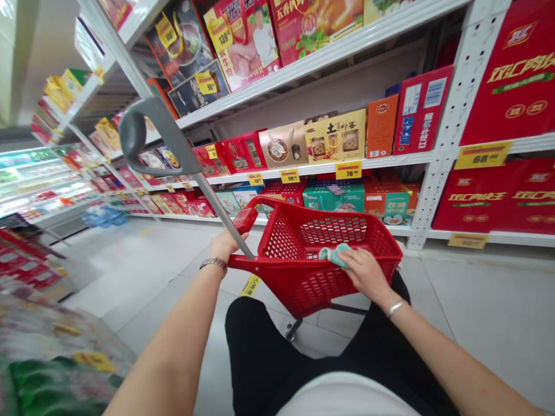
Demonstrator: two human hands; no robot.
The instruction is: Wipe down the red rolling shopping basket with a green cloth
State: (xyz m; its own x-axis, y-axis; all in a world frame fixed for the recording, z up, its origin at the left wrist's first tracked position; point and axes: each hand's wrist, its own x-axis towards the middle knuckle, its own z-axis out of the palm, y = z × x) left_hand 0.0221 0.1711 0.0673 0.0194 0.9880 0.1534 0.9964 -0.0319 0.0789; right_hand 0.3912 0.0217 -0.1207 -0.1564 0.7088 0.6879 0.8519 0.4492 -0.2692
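A red plastic shopping cart [321, 289] with perforated basket walls stands before my knees, and its inside shows no goods. My left hand [226, 245] is closed around the red frame at the basket's left end, beside the base of the grey metal pole. That pole rises up and left to a grey loop handle [151, 138]. On the near rim lies a pale teal cloth [335, 255], bunched under the fingers of my right hand [366, 273]. This hand presses the cloth against the rim, with its palm side hidden.
White shelving [269, 173] full of boxed foods and yellow price tags runs along the far side. Large red boxes [511, 75] fill the right bay. Blurred goods [52, 346] stand close at lower left. Grey floor tiles [477, 300] stretch to the right.
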